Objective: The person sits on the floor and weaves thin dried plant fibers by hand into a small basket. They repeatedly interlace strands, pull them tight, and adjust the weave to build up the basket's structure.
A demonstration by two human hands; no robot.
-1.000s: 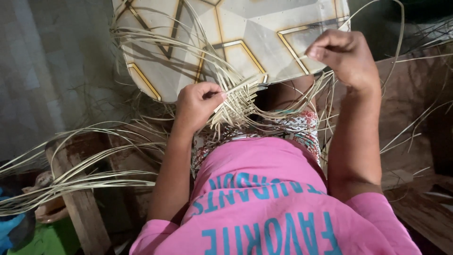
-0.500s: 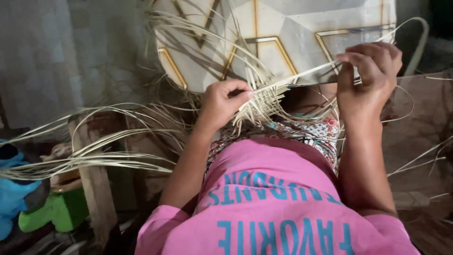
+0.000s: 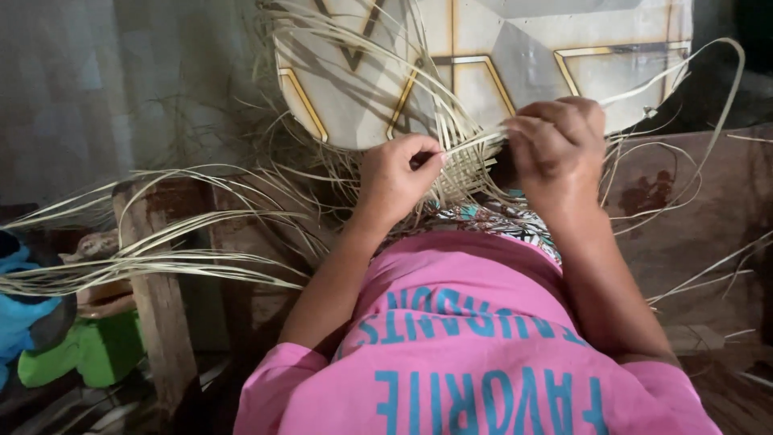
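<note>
Both hands (image 3: 475,165) on woven strips (image 3: 467,165)

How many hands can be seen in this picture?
2. The left hand pinches the woven straw piece; the right hand grips a strip beside it. No other hands show.

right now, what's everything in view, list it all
woven piece: one, pale straw, small, between the two hands
loose strips: many, pale straw, fanning out left and arching right from the woven piece
board: one, pale grey with gold lines, top centre behind the weaving
wooden post: one, brown, left of centre, under the strips
soft toys: blue and green, lower left; count unclear
patterned cloth: one, multicoloured, just above the shirt
pink shirt: one, with teal lettering, bottom centre
left hand: pinching strips at the weave's left edge
right hand: gripping strips at its right edge
</note>
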